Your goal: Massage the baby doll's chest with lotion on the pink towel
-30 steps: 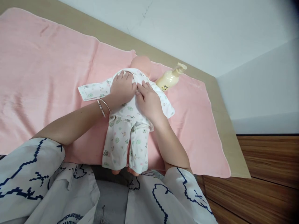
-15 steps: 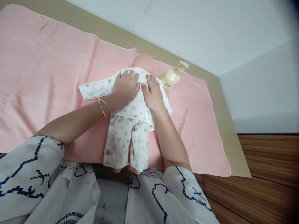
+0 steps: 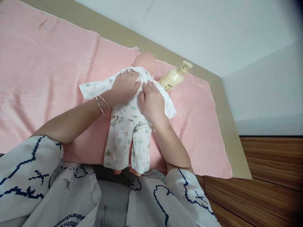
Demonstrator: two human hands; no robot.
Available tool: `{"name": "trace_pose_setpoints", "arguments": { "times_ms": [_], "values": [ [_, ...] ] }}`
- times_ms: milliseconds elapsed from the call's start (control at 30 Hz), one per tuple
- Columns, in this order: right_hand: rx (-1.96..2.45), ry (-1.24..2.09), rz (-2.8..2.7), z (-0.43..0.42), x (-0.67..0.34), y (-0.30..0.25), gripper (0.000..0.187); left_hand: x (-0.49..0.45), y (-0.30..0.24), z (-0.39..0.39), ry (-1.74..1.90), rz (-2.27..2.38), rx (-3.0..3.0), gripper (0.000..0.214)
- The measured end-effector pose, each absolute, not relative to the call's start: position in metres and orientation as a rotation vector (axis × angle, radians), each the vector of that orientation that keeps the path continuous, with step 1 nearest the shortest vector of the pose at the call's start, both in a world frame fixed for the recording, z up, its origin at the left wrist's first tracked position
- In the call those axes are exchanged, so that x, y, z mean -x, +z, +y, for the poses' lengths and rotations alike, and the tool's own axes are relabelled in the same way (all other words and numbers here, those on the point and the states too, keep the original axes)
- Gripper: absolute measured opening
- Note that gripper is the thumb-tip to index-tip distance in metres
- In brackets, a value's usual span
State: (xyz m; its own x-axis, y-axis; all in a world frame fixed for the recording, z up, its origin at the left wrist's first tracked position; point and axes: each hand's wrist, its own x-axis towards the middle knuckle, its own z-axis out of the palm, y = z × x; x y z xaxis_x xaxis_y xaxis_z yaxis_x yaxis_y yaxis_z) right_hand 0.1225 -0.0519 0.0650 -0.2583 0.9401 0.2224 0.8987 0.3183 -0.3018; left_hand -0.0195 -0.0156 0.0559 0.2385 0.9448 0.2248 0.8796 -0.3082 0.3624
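Note:
A baby doll [image 3: 145, 61] lies on a pink cloth [image 3: 196, 132], its smooth head away from me. It wears a white patterned top [image 3: 126, 108] and matching trousers [image 3: 118, 142]; its feet show at the near edge. My left hand [image 3: 125, 85] rests on the upper left of the top, fingers bent and a little apart. Beside it, my right hand [image 3: 151, 99] lies on the right side of the torso with its fingers lightly curved. Both hands touch the top, and its fabric creases between them. Neither hand visibly grips anything.
A cream pump bottle [image 3: 174, 77] lies tilted on the cloth just beyond the doll's right shoulder. Under the cloth is a tan table top [image 3: 232, 151], with a white wall [image 3: 189, 31] along its far side. Brown wood panelling [image 3: 272, 157] stands at the right.
My right hand has slid toward the middle of the torso and slightly nearer me, with its fingers more curved. My left fingers have bent more. The top has creased between the hands.

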Motion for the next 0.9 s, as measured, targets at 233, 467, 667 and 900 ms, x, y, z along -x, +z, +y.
{"name": "trace_pose_setpoints", "arguments": {
  "times_ms": [233,467,667,900],
  "values": [
    [1.520,0.357,-2.183,-0.005,-0.155,0.047,0.051,0.004,0.061,-0.043,0.600,1.656,-2.455,0.045],
    [1.575,0.106,-2.219,-0.043,-0.132,0.058,0.044,0.019,0.067,-0.027,0.443,1.665,-2.439,0.052],
    [1.564,0.056,-2.216,-0.044,-0.130,0.060,0.041,0.022,0.051,-0.020,0.555,1.633,-2.400,0.059],
    [1.482,0.312,-2.239,0.001,-0.159,0.038,0.053,0.005,0.070,-0.054,0.497,1.704,-2.474,0.049]
  ]
}}
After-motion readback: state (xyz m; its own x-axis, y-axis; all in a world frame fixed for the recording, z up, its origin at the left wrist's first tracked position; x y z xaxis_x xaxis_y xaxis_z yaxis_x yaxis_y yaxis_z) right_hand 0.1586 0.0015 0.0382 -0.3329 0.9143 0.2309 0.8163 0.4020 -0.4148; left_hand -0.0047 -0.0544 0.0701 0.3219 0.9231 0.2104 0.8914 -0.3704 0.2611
